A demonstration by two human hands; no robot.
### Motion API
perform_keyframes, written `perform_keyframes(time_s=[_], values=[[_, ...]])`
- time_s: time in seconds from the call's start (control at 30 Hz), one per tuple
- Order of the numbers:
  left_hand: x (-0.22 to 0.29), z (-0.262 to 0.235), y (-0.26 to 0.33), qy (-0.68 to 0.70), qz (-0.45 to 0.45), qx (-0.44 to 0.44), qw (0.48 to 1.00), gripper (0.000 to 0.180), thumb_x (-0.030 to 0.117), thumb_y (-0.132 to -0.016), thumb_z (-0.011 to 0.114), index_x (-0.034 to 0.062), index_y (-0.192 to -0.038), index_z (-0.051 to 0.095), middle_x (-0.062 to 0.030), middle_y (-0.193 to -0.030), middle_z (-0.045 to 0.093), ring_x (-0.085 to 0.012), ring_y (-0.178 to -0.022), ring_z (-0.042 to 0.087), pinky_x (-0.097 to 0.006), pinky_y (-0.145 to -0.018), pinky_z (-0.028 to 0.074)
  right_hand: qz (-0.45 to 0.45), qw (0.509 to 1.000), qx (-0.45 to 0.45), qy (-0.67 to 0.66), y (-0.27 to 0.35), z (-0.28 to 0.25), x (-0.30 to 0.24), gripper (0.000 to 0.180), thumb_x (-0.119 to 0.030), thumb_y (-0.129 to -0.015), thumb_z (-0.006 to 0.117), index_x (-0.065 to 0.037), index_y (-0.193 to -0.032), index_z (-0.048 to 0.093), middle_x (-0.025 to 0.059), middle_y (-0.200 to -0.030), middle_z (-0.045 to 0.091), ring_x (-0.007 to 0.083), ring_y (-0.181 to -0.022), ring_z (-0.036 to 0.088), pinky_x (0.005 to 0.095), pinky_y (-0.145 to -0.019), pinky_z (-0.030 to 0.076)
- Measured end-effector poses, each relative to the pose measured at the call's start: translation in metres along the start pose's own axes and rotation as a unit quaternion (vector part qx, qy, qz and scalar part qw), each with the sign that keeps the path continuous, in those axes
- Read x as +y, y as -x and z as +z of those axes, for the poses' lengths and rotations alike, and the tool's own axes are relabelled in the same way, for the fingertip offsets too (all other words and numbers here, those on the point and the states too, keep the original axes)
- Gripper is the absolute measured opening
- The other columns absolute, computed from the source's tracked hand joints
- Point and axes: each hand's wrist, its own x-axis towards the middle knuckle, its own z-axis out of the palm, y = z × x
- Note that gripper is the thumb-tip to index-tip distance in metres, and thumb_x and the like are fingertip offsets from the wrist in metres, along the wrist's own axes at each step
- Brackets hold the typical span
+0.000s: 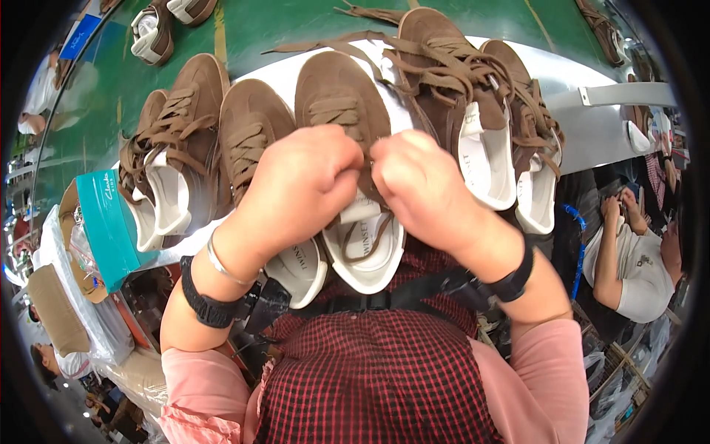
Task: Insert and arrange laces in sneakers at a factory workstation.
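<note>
Under both fists, nearest the body, lies the centre shoe (355, 177): brown suede, white lining, heel toward the person, toe pointing away. Left hand (299, 185) is curled closed, fingers pinched on a lace (373, 244) at the shoe's tongue; right hand (421, 185) is likewise closed, its fingertips meeting the left's over the same spot. Exactly which lace strand each pinches cannot be told. A loose loop of lace hangs below the fingers into the shoe's opening.

Just left of the left fingers: a second shoe (255, 137), its white heel under the left wrist. Further left: a laced pair (174, 155), then a teal box (111, 226) at the bench edge.

Right of the right fingers: two more shoes (481, 118), laces untied and trailing.

Beyond the fingers: a white bench (584, 126), then a green belt (296, 22) carrying more shoes (155, 29).

Far right, another person (629, 259) is seated, in a white shirt.
</note>
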Motion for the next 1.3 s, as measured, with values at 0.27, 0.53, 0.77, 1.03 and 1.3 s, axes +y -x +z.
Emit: perform_keyframes(time_s=[0.27,0.53,0.77,1.03,1.3], values=[[0.003,-0.001,0.002,-0.016,0.006,-0.020,1.000,0.014,0.006,-0.072,0.068,0.0038,-0.084,0.061,-0.0107,-0.073,0.053,-0.0314,-0.070,0.054,-0.039,-0.064,0.044,0.039,0.988,0.139,-0.055,0.025,0.023,0.000,0.030,0.007,-0.056,0.066,-0.003,-0.078,0.047,0.0143,-0.089,0.058,0.0337,-0.076,0.055,0.0393,-0.066,0.048],[0.004,0.001,0.000,-0.044,0.007,-0.023,0.999,0.015,0.007,-0.068,0.071,0.0041,-0.081,0.063,-0.0087,-0.072,0.053,-0.0292,-0.068,0.054,-0.038,-0.062,0.044,0.066,0.989,0.122,-0.061,0.024,0.021,-0.001,0.030,0.007,-0.057,0.066,-0.004,-0.077,0.047,0.0132,-0.089,0.058,0.0311,-0.075,0.056,0.0387,-0.065,0.047],[0.004,-0.001,-0.001,-0.061,0.008,-0.022,0.998,0.015,0.006,-0.067,0.071,0.0047,-0.080,0.063,-0.0075,-0.072,0.053,-0.0274,-0.068,0.055,-0.038,-0.063,0.045,0.095,0.990,0.083,-0.069,0.023,0.015,0.001,0.028,0.005,-0.063,0.068,-0.005,-0.081,0.050,0.0130,-0.094,0.058,0.0304,-0.078,0.057,0.0377,-0.068,0.046],[0.001,0.003,0.001,-0.034,0.013,-0.006,0.999,0.014,0.008,-0.070,0.070,0.0049,-0.081,0.061,-0.0082,-0.072,0.052,-0.0283,-0.069,0.054,-0.038,-0.064,0.044,0.217,0.963,0.091,-0.135,0.011,0.003,-0.009,0.015,0.002,-0.074,0.064,-0.004,-0.084,0.056,0.0080,-0.077,0.060,0.0250,-0.068,0.057,0.0335,-0.063,0.046],[0.018,-0.021,0.010,0.059,-0.054,-0.002,0.997,0.032,0.011,-0.075,0.068,0.0036,-0.104,0.057,-0.0123,-0.087,0.059,-0.0310,-0.080,0.060,-0.039,-0.069,0.049,0.410,0.867,0.044,-0.280,0.018,0.003,-0.012,0.015,-0.005,-0.083,0.062,-0.003,-0.097,0.058,0.0048,-0.087,0.059,0.0090,-0.071,0.054,0.0241,-0.063,0.045]])
